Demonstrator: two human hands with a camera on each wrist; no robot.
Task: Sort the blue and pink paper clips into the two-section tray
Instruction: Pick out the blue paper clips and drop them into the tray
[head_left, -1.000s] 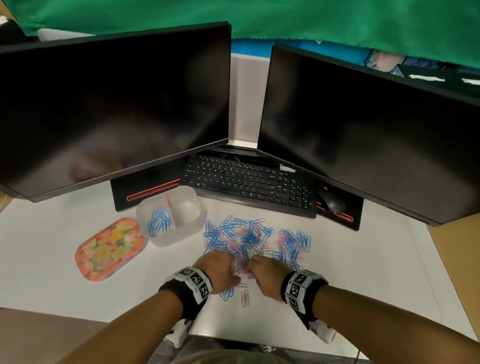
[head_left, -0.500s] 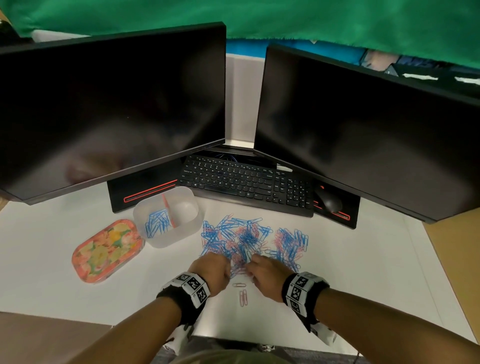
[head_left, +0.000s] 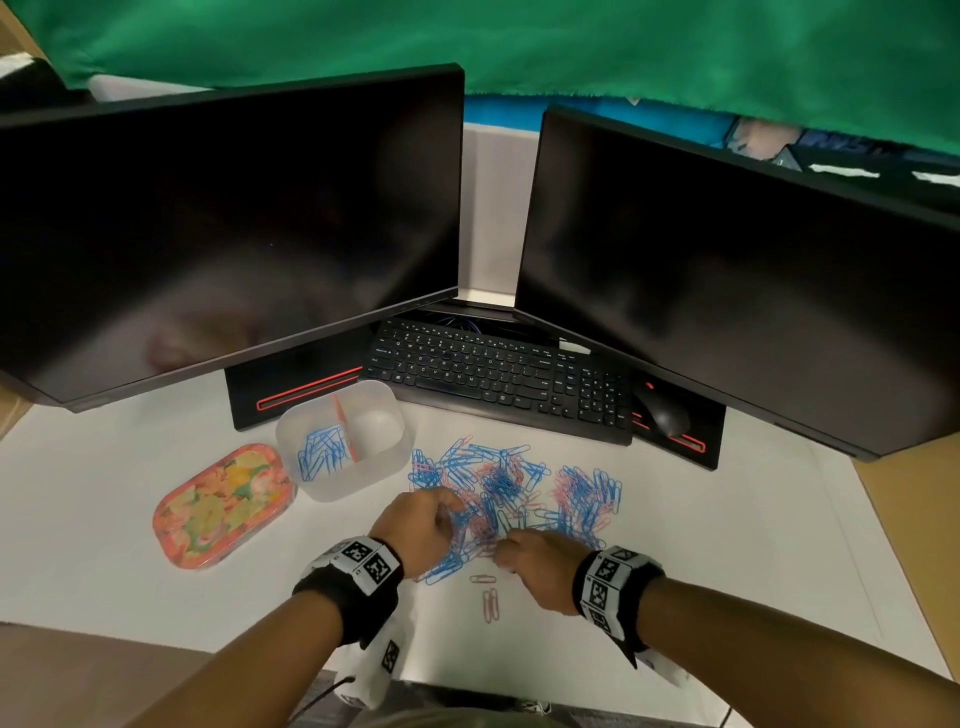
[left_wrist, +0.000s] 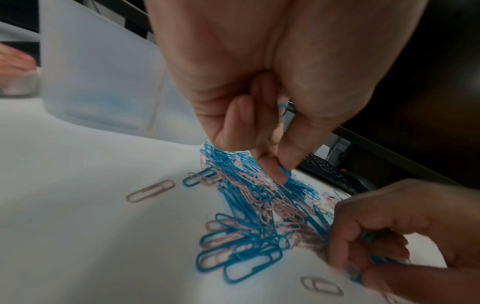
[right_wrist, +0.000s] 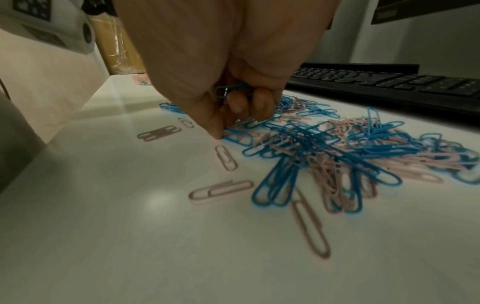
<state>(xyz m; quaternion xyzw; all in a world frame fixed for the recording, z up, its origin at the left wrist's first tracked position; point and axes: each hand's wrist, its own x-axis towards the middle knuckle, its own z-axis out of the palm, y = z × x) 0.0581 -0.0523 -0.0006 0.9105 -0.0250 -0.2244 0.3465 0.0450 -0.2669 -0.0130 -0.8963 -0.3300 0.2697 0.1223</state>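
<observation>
Both hands gripping blue wire paper clips: left hand (head_left: 415, 525), right hand (head_left: 540, 566). Translucent two-section plastic tray (head_left: 363, 480) holding some blue clips (head_left: 319, 452); pink section looking empty, mixed pile (head_left: 509, 483) on white table (head_left: 104, 519) remaining.

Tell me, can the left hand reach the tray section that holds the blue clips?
Probably yes. The left hand is just right of the two-section tray, whose top is open, and nothing lies between them. It already pinches blue paper clips.

Bare desk (head_left: 727, 545) right of clips (head_left: 509, 488) – tray (head_left: 400, 457) (keyboard (head_left: 498, 374) probably) hems left.
</observation>
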